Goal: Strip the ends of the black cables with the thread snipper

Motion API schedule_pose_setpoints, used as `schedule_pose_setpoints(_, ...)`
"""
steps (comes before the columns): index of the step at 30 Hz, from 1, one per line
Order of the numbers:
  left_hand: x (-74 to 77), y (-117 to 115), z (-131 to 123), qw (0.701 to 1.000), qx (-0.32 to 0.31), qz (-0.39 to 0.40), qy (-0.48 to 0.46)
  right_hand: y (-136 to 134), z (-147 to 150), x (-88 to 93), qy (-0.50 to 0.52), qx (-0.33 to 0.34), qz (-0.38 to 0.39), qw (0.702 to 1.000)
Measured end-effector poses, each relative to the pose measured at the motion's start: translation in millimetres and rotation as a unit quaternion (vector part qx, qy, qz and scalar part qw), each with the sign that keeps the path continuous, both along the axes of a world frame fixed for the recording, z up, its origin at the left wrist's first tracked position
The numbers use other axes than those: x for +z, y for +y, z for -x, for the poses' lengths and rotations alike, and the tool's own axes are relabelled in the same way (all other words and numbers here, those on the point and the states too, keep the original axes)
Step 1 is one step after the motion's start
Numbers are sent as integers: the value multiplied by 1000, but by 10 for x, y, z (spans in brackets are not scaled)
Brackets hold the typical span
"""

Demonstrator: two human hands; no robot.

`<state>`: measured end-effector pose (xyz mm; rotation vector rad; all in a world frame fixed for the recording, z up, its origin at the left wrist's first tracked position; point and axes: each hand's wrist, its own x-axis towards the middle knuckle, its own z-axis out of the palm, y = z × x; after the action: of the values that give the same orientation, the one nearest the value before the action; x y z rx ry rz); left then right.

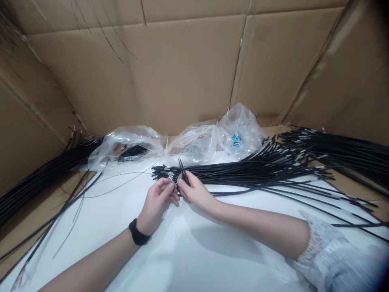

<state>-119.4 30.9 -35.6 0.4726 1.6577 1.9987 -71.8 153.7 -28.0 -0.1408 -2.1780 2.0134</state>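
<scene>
Just in front of a bundle of black cables (231, 172), my two hands meet near the middle of the view. My left hand (159, 198), with a black band on its wrist, is closed in a pinch on something small at the cable ends, too small to make out. My right hand (196, 192) is closed around dark tweezers (182, 167), whose tips point up and away. The fingertips of both hands are close together, and what lies between them is partly hidden.
Clear plastic bags stand behind the cables: one with black parts (133, 152), one with small clear parts (194, 148), one with blue parts (237, 140). More black cables lie left (45, 174) and right (349, 150). Cardboard walls (182, 73) enclose the white surface (121, 211).
</scene>
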Motion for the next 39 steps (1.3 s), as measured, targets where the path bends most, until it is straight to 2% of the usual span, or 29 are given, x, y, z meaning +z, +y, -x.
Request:
schedule_pose_setpoints(6,34,-7,-53,999,-6,22,23,26,30,11,6,-2,-21,1000)
schedule_pose_setpoints(10,56,-2,-63,1000,15,15,20,41,36,5,12,9,-12,1000)
schedule_pose_setpoints(15,35,8,-51,1000,12,3,5,59,28,44,-58,-27,-101,993)
schedule_pose_setpoints(17,18,6,-59,1000,11,2,15,72,27,65,-79,-18,-115,990)
schedule_pose_setpoints(20,-1,-4,-79,999,16,12,47,97,29,99,-105,55,-87,989)
schedule_pose_setpoints(22,-4,-16,-93,994,33,49,95,116,27,134,-132,97,-82,983)
schedule_pose_setpoints(25,3,-35,-110,975,68,114,181,140,16,209,-175,123,-65,975)
schedule_pose_setpoints(30,15,-40,-116,965,89,128,210,149,-14,293,-211,175,56,960)
schedule_pose_setpoints(34,23,-26,-99,965,103,115,211,107,-27,278,-195,123,110,967)
schedule_pose_setpoints(39,42,-1,-112,982,77,92,148,39,-39,290,-179,68,155,969)
